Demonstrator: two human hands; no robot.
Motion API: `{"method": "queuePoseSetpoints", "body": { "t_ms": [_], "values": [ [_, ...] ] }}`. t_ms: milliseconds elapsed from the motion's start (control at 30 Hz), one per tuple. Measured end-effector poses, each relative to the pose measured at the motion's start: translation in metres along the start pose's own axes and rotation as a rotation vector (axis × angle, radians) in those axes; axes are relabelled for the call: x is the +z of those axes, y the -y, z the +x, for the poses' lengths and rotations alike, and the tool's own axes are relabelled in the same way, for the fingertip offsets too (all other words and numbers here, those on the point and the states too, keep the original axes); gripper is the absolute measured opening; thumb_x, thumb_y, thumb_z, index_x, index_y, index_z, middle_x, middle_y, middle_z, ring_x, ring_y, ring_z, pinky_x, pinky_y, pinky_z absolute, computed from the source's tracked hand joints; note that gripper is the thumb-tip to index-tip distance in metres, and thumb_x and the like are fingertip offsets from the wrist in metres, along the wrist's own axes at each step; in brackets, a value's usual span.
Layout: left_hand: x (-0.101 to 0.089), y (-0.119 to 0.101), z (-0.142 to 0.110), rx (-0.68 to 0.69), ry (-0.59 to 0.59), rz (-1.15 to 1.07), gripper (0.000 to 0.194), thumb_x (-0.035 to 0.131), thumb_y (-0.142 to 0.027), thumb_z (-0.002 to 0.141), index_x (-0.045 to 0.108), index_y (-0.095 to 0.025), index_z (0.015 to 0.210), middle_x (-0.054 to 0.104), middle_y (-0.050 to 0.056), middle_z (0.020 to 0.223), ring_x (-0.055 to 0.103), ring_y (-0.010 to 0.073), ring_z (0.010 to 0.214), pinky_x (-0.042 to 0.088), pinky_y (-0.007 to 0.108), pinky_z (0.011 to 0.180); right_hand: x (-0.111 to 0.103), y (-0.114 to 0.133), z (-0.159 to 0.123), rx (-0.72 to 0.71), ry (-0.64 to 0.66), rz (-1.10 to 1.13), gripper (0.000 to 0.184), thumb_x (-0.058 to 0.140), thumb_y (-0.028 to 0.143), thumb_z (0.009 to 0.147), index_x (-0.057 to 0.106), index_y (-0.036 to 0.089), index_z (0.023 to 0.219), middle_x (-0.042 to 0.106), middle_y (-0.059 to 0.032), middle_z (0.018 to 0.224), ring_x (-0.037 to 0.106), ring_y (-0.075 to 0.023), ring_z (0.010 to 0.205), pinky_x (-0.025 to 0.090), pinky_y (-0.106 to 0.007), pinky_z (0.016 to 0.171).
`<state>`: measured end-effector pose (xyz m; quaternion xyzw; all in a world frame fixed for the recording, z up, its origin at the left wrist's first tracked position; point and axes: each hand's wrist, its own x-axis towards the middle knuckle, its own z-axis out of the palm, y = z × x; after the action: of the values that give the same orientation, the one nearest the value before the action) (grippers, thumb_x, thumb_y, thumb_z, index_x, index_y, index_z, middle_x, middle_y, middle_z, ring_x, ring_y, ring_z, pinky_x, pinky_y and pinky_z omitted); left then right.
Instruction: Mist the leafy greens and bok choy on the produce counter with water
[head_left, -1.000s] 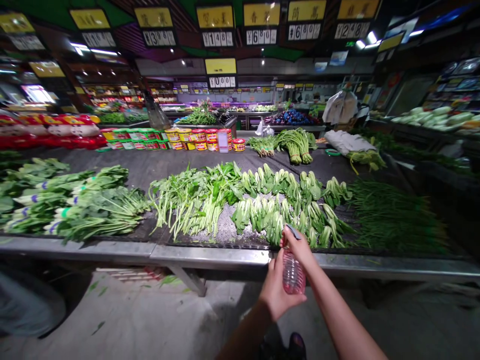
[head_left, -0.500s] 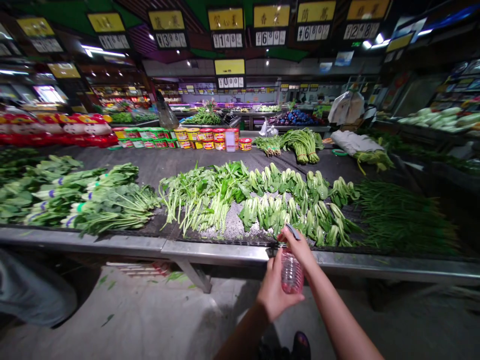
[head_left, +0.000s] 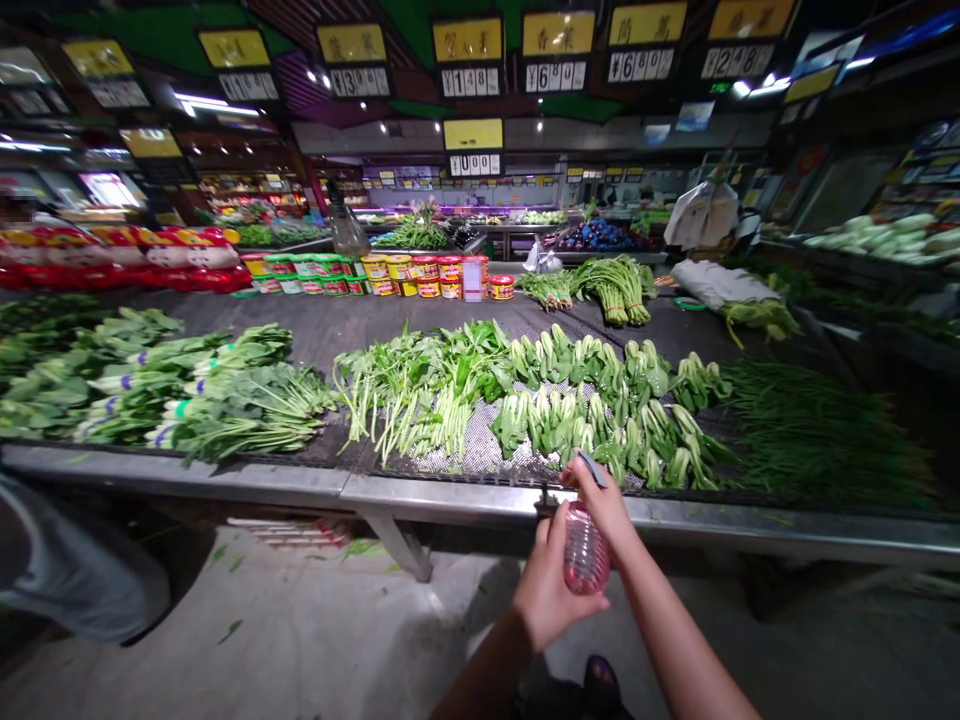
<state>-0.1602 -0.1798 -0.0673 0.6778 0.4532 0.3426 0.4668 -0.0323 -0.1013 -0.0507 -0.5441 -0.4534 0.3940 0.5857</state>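
A small clear plastic bottle (head_left: 586, 550) with a pinkish tint is held upright in front of the metal edge of a vegetable stand (head_left: 450, 495). My left hand (head_left: 551, 580) wraps around its body from the left. My right hand (head_left: 604, 500) grips its top, where a grey cap or nozzle sticks out between the fingers. Just beyond the bottle lie rows of bok choy (head_left: 600, 410) on a perforated mat.
Leafy greens (head_left: 420, 390) and bundled spinach (head_left: 202, 400) cover the stand's left, chives (head_left: 810, 430) its right. Red and yellow tubs (head_left: 420, 275) line the back. Price signs (head_left: 469, 55) hang overhead. Another person's grey sleeve (head_left: 67, 570) shows at lower left.
The view has shifted slightly, so the stand appears a bit further right. Both hands keep the same hold on the bottle.
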Motion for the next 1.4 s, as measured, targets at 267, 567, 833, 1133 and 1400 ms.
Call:
{"method": "queuePoseSetpoints", "body": {
  "t_ms": [267,567,833,1133,1400],
  "values": [
    [0.007,-0.005,0.004,0.013,0.012,-0.034,0.120,0.087,-0.024,0.045,0.018,-0.027,0.143,0.033,0.012,0.137,0.039,0.0308,0.125,0.033,0.041,0.107,-0.011,0.006,0.001,0.069,0.056,-0.088,0.052,0.051,0.068,0.074,0.066,0.019,0.079,0.069,-0.0069,0.077,0.059,-0.0210,0.064,0.042,-0.031,0.059],
    [0.005,-0.001,0.019,-0.004,-0.010,-0.034,0.121,0.086,-0.025,0.048,0.014,-0.026,0.145,0.033,0.012,0.136,0.039,0.0311,0.125,0.032,0.041,0.108,-0.004,0.004,0.024,0.065,0.098,-0.152,0.052,0.048,0.069,0.075,0.062,0.020,0.065,0.065,-0.0035,0.062,0.057,-0.0206,0.059,0.043,-0.032,0.060],
    [0.002,-0.003,0.035,-0.035,-0.064,-0.011,0.122,0.086,-0.026,0.046,0.015,-0.023,0.145,0.032,0.013,0.138,0.036,0.0311,0.127,0.030,0.040,0.108,0.003,0.008,0.041,0.068,0.147,-0.095,0.049,0.052,0.068,0.073,0.062,0.020,0.067,0.066,-0.0046,0.064,0.059,-0.0218,0.062,0.044,-0.032,0.060],
    [0.004,-0.001,0.037,-0.076,-0.191,0.045,0.121,0.085,-0.024,0.046,0.015,-0.024,0.145,0.032,0.012,0.139,0.036,0.0325,0.127,0.030,0.042,0.108,0.018,0.002,0.054,0.072,0.261,-0.037,0.048,0.053,0.067,0.073,0.064,0.021,0.078,0.065,-0.0031,0.063,0.060,-0.0214,0.061,0.047,-0.035,0.064],
    [0.006,0.008,0.048,-0.068,-0.210,0.049,0.121,0.085,-0.021,0.047,0.013,-0.026,0.145,0.032,0.010,0.140,0.038,0.0300,0.126,0.031,0.040,0.108,0.022,-0.005,0.067,0.135,0.283,-0.038,0.048,0.052,0.069,0.072,0.060,0.022,0.071,0.064,-0.0035,0.061,0.060,-0.0214,0.059,0.045,-0.033,0.057]
  ]
}}
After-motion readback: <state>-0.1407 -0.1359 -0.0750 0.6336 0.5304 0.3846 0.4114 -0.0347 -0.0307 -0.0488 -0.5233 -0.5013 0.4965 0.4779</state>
